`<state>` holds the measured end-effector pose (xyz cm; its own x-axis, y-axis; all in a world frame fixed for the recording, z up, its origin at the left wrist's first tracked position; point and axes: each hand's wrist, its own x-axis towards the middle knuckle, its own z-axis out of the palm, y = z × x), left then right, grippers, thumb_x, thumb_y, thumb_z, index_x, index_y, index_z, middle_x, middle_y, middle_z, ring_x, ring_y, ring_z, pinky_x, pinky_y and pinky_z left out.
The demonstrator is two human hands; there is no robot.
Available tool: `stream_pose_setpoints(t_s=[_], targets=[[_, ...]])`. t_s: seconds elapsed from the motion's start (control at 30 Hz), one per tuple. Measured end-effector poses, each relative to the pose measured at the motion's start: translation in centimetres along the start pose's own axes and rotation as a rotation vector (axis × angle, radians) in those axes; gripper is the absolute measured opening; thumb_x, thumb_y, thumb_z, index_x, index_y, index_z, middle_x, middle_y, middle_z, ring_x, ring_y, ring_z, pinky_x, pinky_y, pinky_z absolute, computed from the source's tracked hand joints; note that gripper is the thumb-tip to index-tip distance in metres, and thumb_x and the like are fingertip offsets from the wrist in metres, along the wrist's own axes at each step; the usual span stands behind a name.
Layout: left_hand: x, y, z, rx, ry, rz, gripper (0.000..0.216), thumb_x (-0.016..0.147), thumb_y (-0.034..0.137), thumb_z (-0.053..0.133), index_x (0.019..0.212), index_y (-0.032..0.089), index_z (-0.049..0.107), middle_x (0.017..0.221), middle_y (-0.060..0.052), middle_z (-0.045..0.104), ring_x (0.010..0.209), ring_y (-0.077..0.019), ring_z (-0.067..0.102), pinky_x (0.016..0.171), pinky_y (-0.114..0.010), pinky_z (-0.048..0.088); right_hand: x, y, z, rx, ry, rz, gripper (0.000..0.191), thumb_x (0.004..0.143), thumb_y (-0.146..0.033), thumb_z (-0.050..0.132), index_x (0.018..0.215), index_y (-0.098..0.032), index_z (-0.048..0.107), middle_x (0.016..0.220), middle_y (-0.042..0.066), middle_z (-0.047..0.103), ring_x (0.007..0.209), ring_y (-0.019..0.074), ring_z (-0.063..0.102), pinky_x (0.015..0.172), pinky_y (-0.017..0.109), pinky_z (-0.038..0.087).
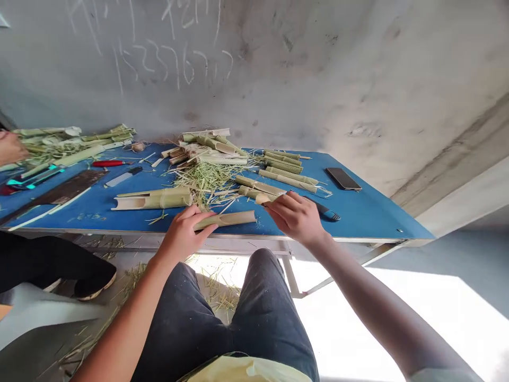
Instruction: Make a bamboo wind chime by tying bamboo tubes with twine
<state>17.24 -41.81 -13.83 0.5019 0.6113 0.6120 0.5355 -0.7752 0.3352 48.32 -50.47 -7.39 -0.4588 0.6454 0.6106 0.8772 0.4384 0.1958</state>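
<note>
My left hand [183,232] is wrapped round the near end of a short split bamboo piece [234,218] that lies along the front edge of the blue table [366,215]. My right hand [296,215] is closed, pinching the cut end of another bamboo section [256,195] just beyond the first. A knife with a dark handle [328,211] lies right behind my right hand. A heap of green shavings [207,183] sits in the middle of the table.
More bamboo sections [288,171] lie at centre right, a wide split piece [153,200] at left. A black phone [343,179] rests at the right. Another person's hand [10,148] and leg [59,265] are at far left, by stalks, a cleaver [59,193] and a red-handled tool [108,163].
</note>
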Motion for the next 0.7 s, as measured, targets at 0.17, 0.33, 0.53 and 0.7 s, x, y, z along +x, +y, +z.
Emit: stream_pose_setpoints(t_s=[0.17,0.33,0.53,0.7], targets=[[2.3,3.4,1.1,0.141,0.08,0.115,0.053,0.106,0.037,0.052,0.155,0.017,0.051,0.147,-0.016,0.062,0.135,-0.0337,0.061,0.115,-0.049,0.047,3.7,-2.1,3.0,0.066,-0.145,-0.062,0.022,0.11,-0.033,0.056,0.117,-0.026,0.076,0.095,0.003,0.076,0.086,0.0178,0.067,0.064,0.029,0.041],[3.8,4.1,3.4,0.183,-0.151,0.242,0.045,0.107,0.044,0.05,0.146,0.023,0.06,0.144,-0.009,0.069,0.134,-0.0323,0.063,0.113,-0.049,0.049,-0.4,1.6,0.7,0.223,-0.337,0.218,0.036,0.112,-0.045,0.045,0.106,-0.022,0.072,0.095,0.006,0.075,0.091,0.021,0.071,0.079,0.03,0.05],[3.5,3.0,4.3,0.263,-0.102,0.28,0.042,0.106,0.043,0.051,0.143,0.027,0.061,0.141,-0.006,0.072,0.129,-0.0326,0.067,0.107,-0.049,0.049,-13.3,17.0,-5.8,0.056,-0.325,0.723,0.055,0.103,-0.048,0.054,0.153,-0.028,0.046,0.146,0.013,0.06,0.101,0.0254,0.075,0.069,0.033,0.061],[3.2,3.1,4.5,0.262,-0.073,0.258,0.05,0.103,0.037,0.054,0.152,0.032,0.054,0.145,-0.004,0.069,0.128,-0.0335,0.067,0.108,-0.051,0.047,-17.0,27.6,-4.5,-0.102,-0.329,0.958,0.057,0.105,-0.055,0.04,0.149,-0.022,0.057,0.145,0.019,0.061,0.117,0.035,0.072,0.096,0.05,0.06]])
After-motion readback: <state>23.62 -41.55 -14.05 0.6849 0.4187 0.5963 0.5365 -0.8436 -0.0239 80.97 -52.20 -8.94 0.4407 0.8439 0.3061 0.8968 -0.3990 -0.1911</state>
